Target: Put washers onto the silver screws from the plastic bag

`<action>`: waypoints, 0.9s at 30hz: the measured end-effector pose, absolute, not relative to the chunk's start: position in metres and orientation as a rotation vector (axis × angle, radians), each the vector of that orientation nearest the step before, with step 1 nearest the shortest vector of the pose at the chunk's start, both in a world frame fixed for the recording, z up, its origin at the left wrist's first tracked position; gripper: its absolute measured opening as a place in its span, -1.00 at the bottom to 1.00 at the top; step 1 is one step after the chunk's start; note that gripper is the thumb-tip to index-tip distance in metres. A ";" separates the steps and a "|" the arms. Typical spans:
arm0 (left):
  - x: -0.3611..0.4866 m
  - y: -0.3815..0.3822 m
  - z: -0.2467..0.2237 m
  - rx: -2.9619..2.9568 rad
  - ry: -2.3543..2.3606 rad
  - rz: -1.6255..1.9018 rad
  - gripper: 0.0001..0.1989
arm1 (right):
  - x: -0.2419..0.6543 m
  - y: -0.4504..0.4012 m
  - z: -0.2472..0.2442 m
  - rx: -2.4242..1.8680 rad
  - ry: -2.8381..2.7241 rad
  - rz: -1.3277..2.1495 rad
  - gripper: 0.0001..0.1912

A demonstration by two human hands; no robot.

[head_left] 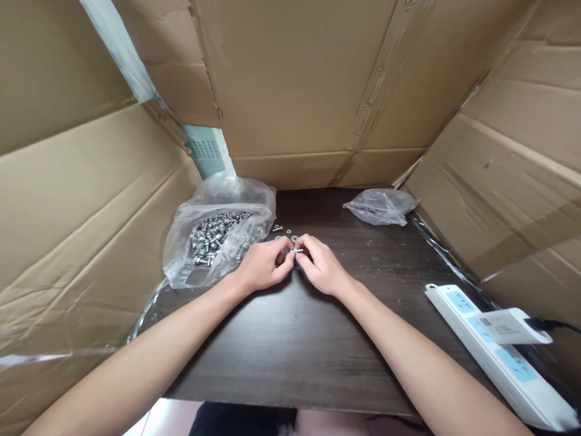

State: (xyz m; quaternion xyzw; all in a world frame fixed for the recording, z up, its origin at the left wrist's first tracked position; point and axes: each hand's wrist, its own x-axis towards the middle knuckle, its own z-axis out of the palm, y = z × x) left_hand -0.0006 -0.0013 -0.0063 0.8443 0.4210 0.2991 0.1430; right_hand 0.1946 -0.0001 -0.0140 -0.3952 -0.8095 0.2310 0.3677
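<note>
Bolt [298,251] over worktop [285,345]
Left hand [266,264] pinches it; right hand [323,266] is around it, whether its grip pinches I cannot tell.

White adapter label [503,327], small print, no text legible

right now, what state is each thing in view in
left hand: fingertips closed on bolt
right hand: fingers curled at that bolt, grip unclear
bolt: held up at the fingertips
large bag: open, bolts heaped inside
small bag: crumpled
washer: lying loose
power strip: adapter on it
</note>
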 end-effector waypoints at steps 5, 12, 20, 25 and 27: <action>0.000 -0.001 -0.006 2.426 1.205 0.870 -0.86 | 0.195 0.000 -0.014 -1.006 -2.097 0.577 -0.96; -0.001 -0.001 -0.006 2.432 1.183 0.880 -0.88 | 0.194 0.001 -0.014 -0.981 -2.123 0.556 -0.88; -0.001 -0.001 -0.007 2.449 1.187 0.868 -0.88 | 0.194 0.001 -0.014 -0.999 -2.120 0.558 -0.83; -0.001 0.000 -0.007 2.432 1.215 0.877 -0.87 | 0.194 0.000 -0.014 -0.993 -2.075 0.602 -0.92; -0.001 -0.001 -0.007 2.432 1.221 0.872 -0.87 | 0.195 0.000 -0.014 -0.987 -2.066 0.614 -0.96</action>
